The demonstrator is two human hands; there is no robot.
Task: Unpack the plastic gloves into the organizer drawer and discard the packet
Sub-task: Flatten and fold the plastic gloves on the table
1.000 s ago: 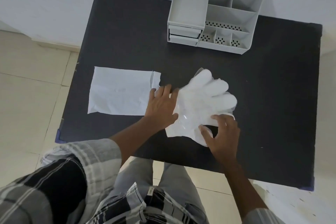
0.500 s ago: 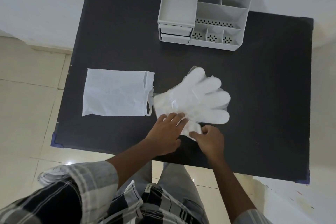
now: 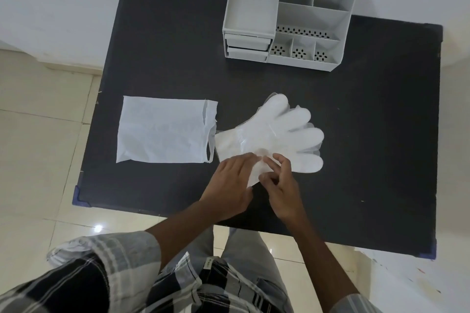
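Plastic gloves: stacked mid-table, beside emptied packet. Left hand flat on the cuff; right hand pinching its near corner. Drawers closed. Risk: slippery sheets sliding apart when lifted.

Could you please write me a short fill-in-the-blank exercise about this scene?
1. The packet lies to the ____ of the gloves.
2. Both hands, left and right, touch the ____.
3. The organizer has two ____ drawers.
4. The table is ____ in colour.

Missing words: left; gloves; closed; black
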